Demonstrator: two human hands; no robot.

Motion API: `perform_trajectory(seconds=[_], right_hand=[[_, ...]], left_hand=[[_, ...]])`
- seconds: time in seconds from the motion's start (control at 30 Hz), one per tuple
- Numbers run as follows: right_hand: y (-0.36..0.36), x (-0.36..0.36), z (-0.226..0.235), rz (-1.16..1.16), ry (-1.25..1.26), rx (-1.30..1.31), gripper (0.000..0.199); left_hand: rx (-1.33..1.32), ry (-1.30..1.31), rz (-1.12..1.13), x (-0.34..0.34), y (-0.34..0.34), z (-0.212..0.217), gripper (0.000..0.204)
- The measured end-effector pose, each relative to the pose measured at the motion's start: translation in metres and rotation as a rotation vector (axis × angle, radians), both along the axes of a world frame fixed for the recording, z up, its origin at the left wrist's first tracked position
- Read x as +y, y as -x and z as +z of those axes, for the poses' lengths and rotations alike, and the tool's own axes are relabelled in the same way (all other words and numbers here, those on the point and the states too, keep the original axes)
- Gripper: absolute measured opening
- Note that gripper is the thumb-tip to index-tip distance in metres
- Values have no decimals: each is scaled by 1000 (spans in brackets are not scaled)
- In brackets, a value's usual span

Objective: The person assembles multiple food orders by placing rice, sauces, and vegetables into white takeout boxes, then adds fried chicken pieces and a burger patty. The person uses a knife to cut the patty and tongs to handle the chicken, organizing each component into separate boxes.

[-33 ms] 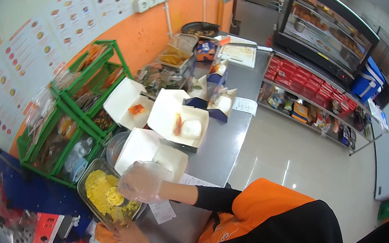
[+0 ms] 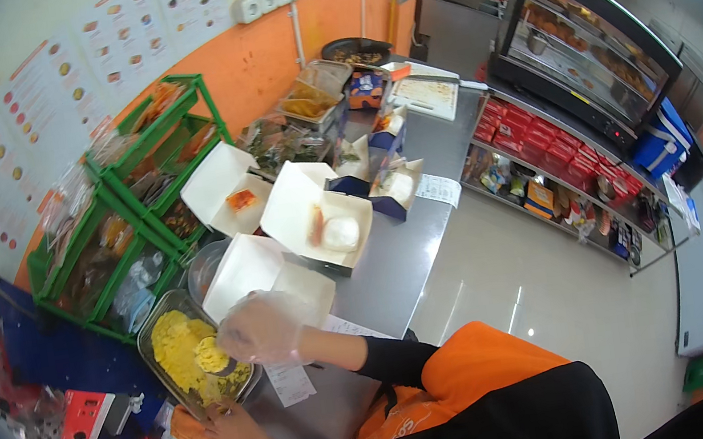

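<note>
My right hand [image 2: 264, 329], in a clear plastic glove, is closed over the right side of a rectangular tray [image 2: 147, 347] holding crumbly yellow food [image 2: 175, 338]. A rounded yellow heap [image 2: 210, 354] sits by its fingers, apparently in a scoop whose handle the glove hides. My bare left hand [image 2: 232, 425] grips the tray's near end, its fingers curled at the rim. Beside that hand lies a folded orange cloth [image 2: 190, 429]. An open white box [image 2: 243, 275] stands just beyond my right hand.
Another open box [image 2: 299, 195] holds a white rice mound [image 2: 341, 233]; a third box [image 2: 207, 181] holds orange-red food. Green racks [image 2: 119, 198] stand along the wall. Paper slips [image 2: 292, 382] lie on the steel counter [image 2: 399, 271]. Several small filled cartons [image 2: 397, 188] stand farther back.
The view has shifted slightly. My right hand and the yellow heap have moved a little to the right over the tray. My left hand stays at the rim.
</note>
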State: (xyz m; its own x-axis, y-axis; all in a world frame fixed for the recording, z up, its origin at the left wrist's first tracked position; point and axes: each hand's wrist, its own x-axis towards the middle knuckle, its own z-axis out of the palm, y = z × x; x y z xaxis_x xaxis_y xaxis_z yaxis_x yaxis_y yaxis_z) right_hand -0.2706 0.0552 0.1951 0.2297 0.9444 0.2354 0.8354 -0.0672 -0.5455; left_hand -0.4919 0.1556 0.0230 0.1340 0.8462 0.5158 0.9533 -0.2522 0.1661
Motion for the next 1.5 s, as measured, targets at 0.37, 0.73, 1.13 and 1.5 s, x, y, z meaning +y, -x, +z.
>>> perform_trajectory(seconds=[0.37,0.73,1.13,1.5], right_hand=[[-153,-258,-52,-625,61,247,35],[-283,-392,-88,-923,330,300,35],[-357,-302,-132,-457,-125,250,29],[-271,-235,-193,-671,59,150,23]], left_hand=[[-78,119,-266,25,26,4,27],[-761,938,-675,-204,-282,22,37],[-539,903,-521,-239,-471,-51,59],[-736,1220,-623,-224,-437,-71,56]])
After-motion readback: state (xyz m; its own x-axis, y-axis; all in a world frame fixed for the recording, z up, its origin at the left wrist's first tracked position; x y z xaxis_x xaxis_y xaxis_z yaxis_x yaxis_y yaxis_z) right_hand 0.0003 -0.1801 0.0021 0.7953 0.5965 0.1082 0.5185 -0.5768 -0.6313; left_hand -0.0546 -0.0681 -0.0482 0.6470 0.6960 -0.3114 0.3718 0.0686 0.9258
